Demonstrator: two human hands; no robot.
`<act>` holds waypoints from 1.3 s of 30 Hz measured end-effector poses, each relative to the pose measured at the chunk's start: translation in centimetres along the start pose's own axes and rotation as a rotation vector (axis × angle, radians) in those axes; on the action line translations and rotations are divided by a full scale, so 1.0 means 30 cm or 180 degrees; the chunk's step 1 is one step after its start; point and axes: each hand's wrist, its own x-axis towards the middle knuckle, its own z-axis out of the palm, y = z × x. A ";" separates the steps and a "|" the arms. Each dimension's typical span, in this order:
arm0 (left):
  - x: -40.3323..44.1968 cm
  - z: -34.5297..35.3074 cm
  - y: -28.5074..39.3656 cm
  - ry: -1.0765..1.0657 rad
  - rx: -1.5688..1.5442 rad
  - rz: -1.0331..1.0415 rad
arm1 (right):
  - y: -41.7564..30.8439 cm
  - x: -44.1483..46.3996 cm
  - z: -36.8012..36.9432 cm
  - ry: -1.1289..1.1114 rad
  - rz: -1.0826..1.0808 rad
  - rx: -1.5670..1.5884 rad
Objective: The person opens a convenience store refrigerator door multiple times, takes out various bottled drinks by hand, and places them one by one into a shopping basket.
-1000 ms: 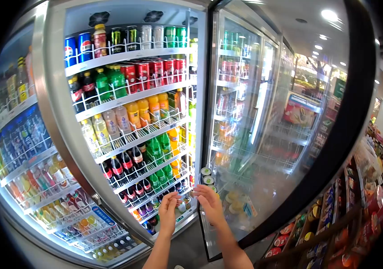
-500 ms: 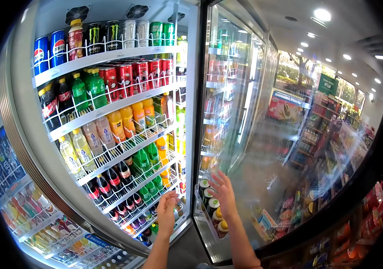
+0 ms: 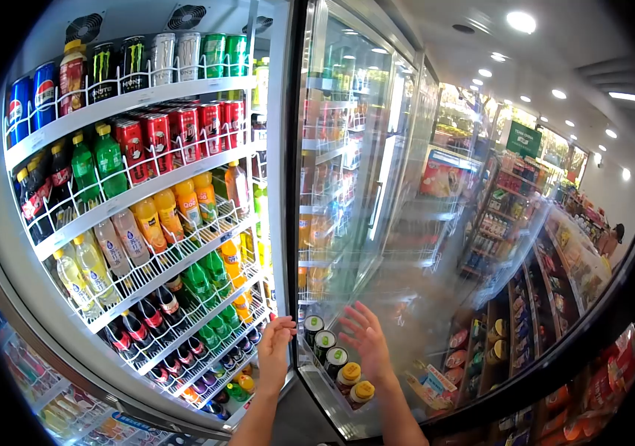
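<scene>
My left hand point(image 3: 276, 346) is raised before the lower shelves of the lit drinks fridge point(image 3: 139, 204), fingers curled together; whether anything is between them is too small to tell. To its right, my right hand point(image 3: 366, 342) has its fingers spread and holds nothing. It is nearest to the open glass door point(image 3: 436, 297) and a door rack with several green-topped cans point(image 3: 325, 342) and yellow-capped bottles point(image 3: 355, 379). Red cans point(image 3: 158, 137), orange bottles point(image 3: 169, 215) and green bottles point(image 3: 109, 160) stand on the wire-fronted shelves.
The door's dark frame point(image 3: 297, 186) rises between the shelves and the glass. At the lower left is another lit fridge point(image 3: 50, 401). Snack shelves point(image 3: 526, 320) run along the right, with a green sign point(image 3: 523, 141) farther back. Part of a person point(image 3: 610, 241) shows at far right.
The view has turned right, so the fridge shelves have shifted left and more of the shop shows. My right hand's fingers have spread apart, while my left hand stays curled.
</scene>
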 end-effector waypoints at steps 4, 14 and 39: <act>-0.011 0.017 -0.056 0.0034 0.0024 -0.0103 | 0.008 0.001 -0.036 -0.0003 0.0007 -0.0107; 0.183 -0.069 -0.072 0.0107 0.0000 -0.0253 | -0.033 0.168 0.068 -0.0141 0.0203 -0.0222; 1.356 -0.493 -0.055 0.0235 0.1475 0.0971 | 0.373 1.233 0.562 -0.0687 -0.0034 -0.0358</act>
